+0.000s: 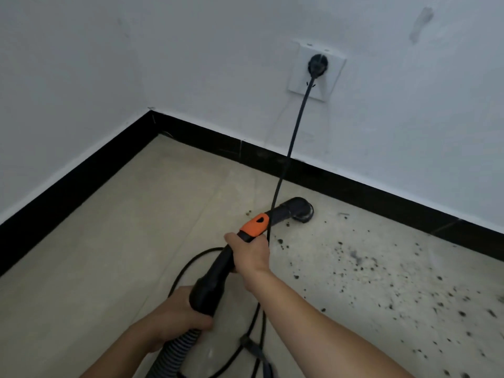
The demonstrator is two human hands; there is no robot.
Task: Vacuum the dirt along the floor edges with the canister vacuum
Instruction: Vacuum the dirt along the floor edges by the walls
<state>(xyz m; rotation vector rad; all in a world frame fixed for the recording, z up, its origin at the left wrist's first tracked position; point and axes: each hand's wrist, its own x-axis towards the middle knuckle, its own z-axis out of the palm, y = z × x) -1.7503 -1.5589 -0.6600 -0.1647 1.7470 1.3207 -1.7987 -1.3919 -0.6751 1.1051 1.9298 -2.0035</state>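
Note:
I hold a black vacuum wand (215,274) with an orange collar (255,223). Its round nozzle (301,211) sits on the beige floor close to the black baseboard (381,197). My right hand (249,253) grips the wand just below the orange collar. My left hand (177,315) grips the thick lower end where the ribbed hose (174,353) joins. Dark dirt specks (395,274) lie scattered over the floor to the right of the nozzle. The canister is out of view.
A black power cord (291,143) runs taut from a plug in the white wall socket (316,70) down past the wand, and loops on the floor (191,266) under my arms. Two white walls meet at a corner (151,111) at the back left.

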